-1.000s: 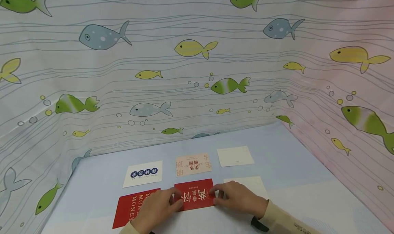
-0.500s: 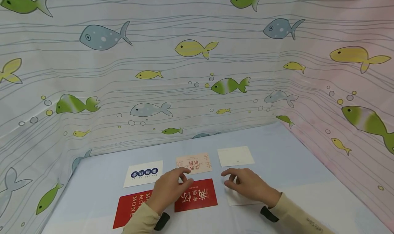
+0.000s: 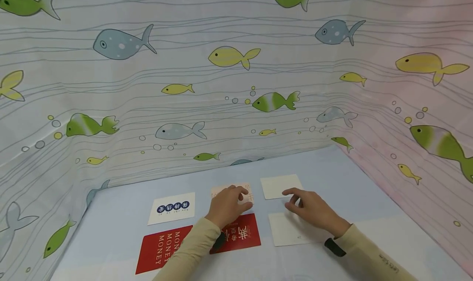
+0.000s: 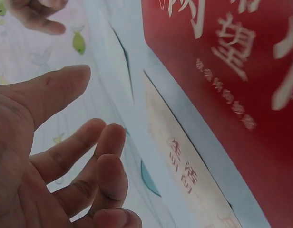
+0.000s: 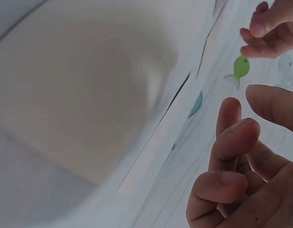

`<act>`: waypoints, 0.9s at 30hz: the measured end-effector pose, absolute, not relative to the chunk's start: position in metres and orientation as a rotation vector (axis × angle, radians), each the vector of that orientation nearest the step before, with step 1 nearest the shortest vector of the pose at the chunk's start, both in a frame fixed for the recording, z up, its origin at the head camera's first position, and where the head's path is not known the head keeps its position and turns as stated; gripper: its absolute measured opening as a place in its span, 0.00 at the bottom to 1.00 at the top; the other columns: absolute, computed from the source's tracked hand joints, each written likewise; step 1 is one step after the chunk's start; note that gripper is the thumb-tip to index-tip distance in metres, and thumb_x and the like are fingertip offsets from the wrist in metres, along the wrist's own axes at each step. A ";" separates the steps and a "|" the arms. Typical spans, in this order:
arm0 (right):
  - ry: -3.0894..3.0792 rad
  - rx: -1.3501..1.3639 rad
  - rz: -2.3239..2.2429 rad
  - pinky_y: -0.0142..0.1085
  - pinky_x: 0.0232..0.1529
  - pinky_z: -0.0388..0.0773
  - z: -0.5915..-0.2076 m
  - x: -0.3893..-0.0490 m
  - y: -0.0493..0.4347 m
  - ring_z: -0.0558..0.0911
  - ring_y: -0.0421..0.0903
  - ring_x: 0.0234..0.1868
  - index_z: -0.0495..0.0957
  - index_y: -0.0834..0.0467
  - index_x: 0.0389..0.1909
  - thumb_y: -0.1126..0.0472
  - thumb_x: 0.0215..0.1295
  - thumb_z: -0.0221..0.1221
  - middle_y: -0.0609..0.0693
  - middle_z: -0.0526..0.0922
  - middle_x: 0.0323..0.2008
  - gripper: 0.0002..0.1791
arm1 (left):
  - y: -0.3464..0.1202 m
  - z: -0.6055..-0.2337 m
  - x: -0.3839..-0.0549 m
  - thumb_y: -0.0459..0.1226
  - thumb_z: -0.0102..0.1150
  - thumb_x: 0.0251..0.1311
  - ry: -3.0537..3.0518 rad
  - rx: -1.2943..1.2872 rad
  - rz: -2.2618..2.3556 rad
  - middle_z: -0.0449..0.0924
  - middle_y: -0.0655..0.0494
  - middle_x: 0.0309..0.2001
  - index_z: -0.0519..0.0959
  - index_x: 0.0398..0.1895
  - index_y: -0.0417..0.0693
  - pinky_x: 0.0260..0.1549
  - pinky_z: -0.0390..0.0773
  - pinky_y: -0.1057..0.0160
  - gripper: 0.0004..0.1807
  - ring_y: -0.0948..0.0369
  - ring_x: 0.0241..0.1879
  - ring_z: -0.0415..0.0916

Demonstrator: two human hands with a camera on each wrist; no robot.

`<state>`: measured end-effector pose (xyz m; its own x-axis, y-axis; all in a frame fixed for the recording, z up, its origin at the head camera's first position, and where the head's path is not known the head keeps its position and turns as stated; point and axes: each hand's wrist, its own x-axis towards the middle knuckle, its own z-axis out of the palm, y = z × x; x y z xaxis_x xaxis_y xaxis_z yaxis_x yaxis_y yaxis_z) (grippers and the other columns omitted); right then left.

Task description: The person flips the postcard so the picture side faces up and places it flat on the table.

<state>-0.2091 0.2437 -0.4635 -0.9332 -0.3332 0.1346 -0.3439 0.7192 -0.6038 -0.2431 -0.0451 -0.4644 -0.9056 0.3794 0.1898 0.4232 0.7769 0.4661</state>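
My left hand (image 3: pixel 230 203) hovers with loosely curled fingers over the pale pink card (image 4: pixel 182 156) in the back row. Nothing is between its thumb and fingers in the left wrist view. Its sleeve and wrist partly cover the red card with white Chinese characters (image 3: pixel 246 233) in front. My right hand (image 3: pixel 314 209) hangs, likewise holding nothing, between the back white card (image 3: pixel 275 186) and the front white card (image 3: pixel 284 231). Its fingertips overlap the back card's lower edge in the head view. In the right wrist view, a blurred cream card (image 5: pixel 80 95) lies close below.
To the left lie a white card with blue dots (image 3: pixel 170 215) and a red "MONEY" card (image 3: pixel 157 248), partly behind my left sleeve. All cards lie flat in two rows on a pale blue tabletop (image 3: pixel 111 215). Fish-printed cloth (image 3: pixel 177 108) encloses the back and sides.
Both hands have left the edges of the middle red card, which stays lying in the front row. They have moved away from me and to the right, above the cards.
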 end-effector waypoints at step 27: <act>-3.021 0.268 1.047 0.40 0.35 0.74 -0.478 -0.268 0.296 0.77 0.46 0.36 0.69 0.61 0.69 0.54 0.67 0.66 0.52 0.79 0.43 0.33 | 0.027 -0.477 -0.313 0.58 0.75 0.50 -3.072 -0.598 -0.479 0.81 0.48 0.55 0.78 0.65 0.54 0.50 0.78 0.50 0.39 0.49 0.53 0.78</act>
